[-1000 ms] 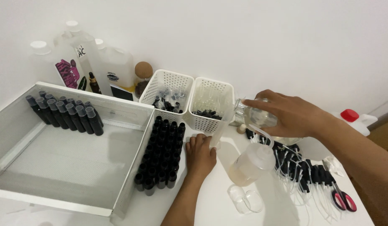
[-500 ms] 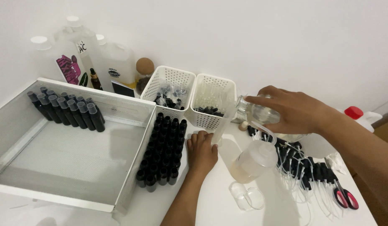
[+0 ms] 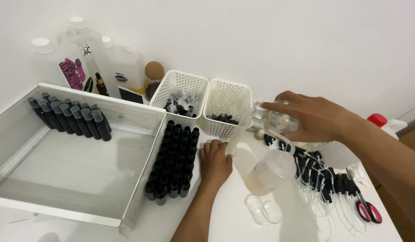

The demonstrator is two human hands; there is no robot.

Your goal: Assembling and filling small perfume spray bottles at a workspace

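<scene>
Head camera looks down at my two hands on the white table (image 3: 225, 224). My right hand (image 3: 312, 117) is curled around a clear glass bottle (image 3: 274, 120), near the back edge of the table, just right of the two white baskets (image 3: 225, 107). The bottle lies tipped on its side, and I hold it from the top with bent fingers. My left hand (image 3: 215, 161) rests on the table with its fingers bent down at the foot of a thin clear tube (image 3: 236, 134). I cannot tell if it grips the tube or only touches it.

The glass bottle looks smooth and hard, so I think it could slip or break. A good place to hold it is around the wide middle.

A soft plastic squeeze bottle (image 3: 269, 172) with pale liquid stands just below my right hand. Rows of little black bottles (image 3: 174, 157) stand left of my left hand, beside a big white tray (image 3: 77, 170). Red scissors (image 3: 367, 210) lie near the right edge.
</scene>
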